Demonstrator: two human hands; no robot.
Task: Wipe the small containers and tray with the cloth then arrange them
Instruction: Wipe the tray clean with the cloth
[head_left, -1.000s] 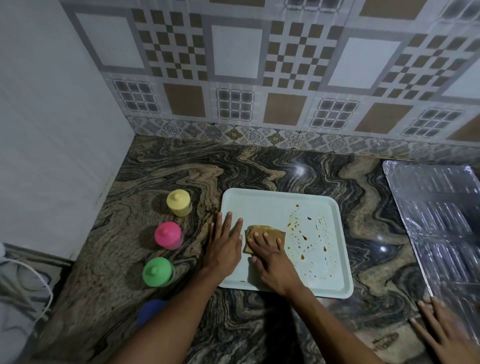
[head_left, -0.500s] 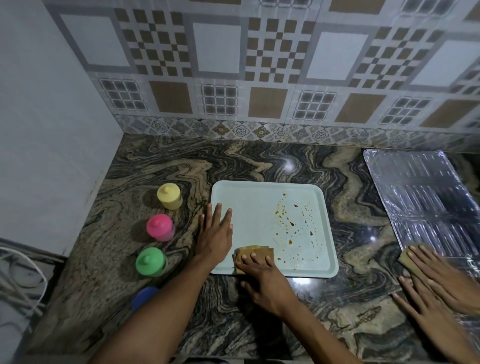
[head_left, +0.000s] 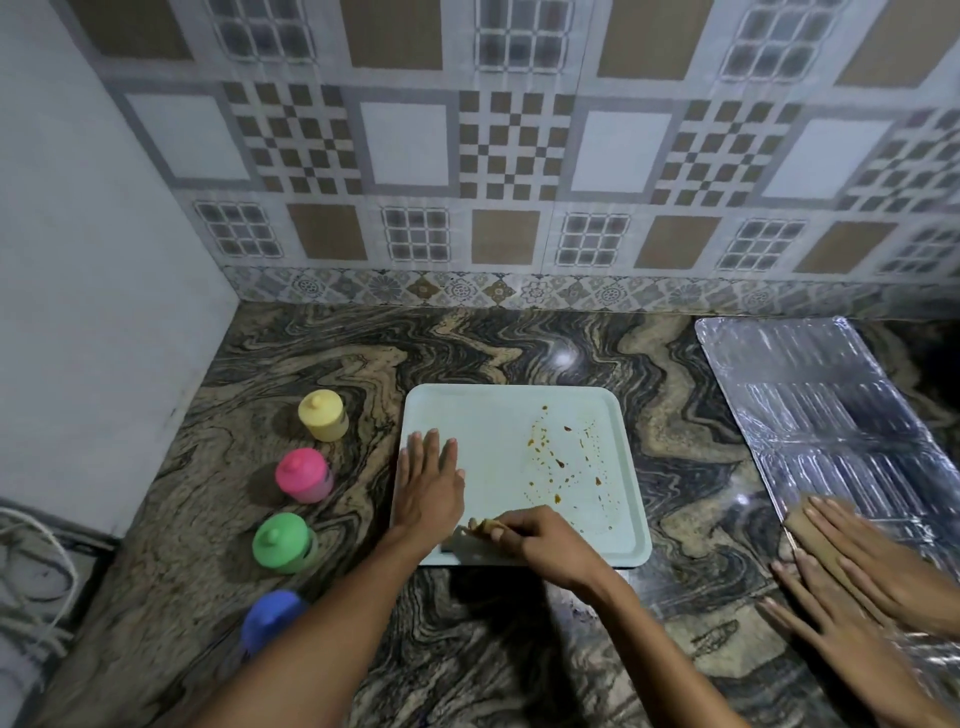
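A pale green tray (head_left: 498, 415) lies on the marble counter, with brown stains over its right half. My left hand (head_left: 430, 483) rests flat on the tray's left part, fingers straight. My right hand (head_left: 545, 543) grips a folded tan cloth (head_left: 485, 527) at the tray's near edge; most of the cloth is hidden under my fingers. Left of the tray stands a row of small lidded containers: yellow (head_left: 323, 414), pink (head_left: 304, 474), green (head_left: 283, 542) and, partly behind my left forearm, blue (head_left: 270, 618).
Another person's two hands (head_left: 857, 587) press a tan cloth (head_left: 810, 535) on a shiny foil-covered sheet (head_left: 831, 415) at the right. A tiled wall runs along the back and a plain wall at the left. White cords (head_left: 31, 571) hang at the far left.
My right hand drew the cloth from the tray's middle back to its near edge and now bunches it in its fingers. The other person's hands came further in at the right.
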